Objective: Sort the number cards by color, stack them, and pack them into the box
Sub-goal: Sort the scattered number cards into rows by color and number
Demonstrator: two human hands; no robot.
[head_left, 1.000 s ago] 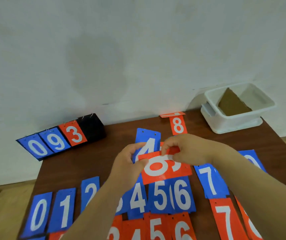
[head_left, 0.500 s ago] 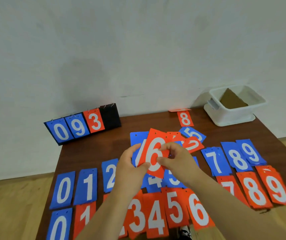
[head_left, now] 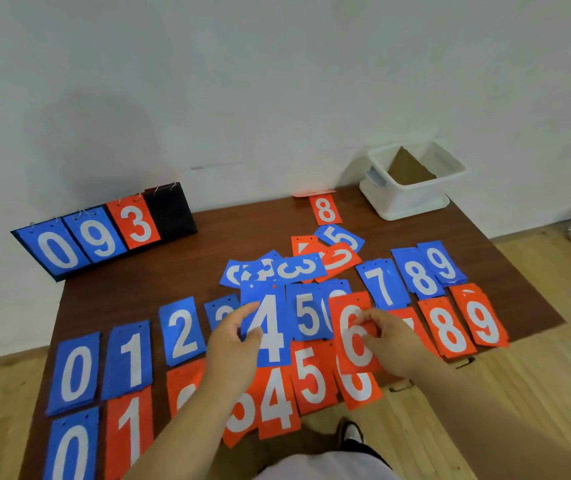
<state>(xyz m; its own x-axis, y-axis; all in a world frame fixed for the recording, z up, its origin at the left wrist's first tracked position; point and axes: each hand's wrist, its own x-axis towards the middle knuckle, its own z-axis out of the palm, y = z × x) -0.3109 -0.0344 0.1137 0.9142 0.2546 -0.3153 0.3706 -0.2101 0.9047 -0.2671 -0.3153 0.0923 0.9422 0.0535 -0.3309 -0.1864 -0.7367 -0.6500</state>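
Two hands (head_left: 232, 344) (head_left: 393, 344), one box (head_left: 412, 202), one scoreboard (head_left: 171, 213).

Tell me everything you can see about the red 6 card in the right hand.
The red 6 card is a thin, flat, orange-red rectangle with a large white 6, seemingly plastic sheet. Two small holes sit near its top edge. Its numeral faces the camera upright, top leaning slightly left. The right hand pinches its right side, fingertips over the numeral. It overlaps a blue card behind and another red 6 below; whether it rests on them is unclear.
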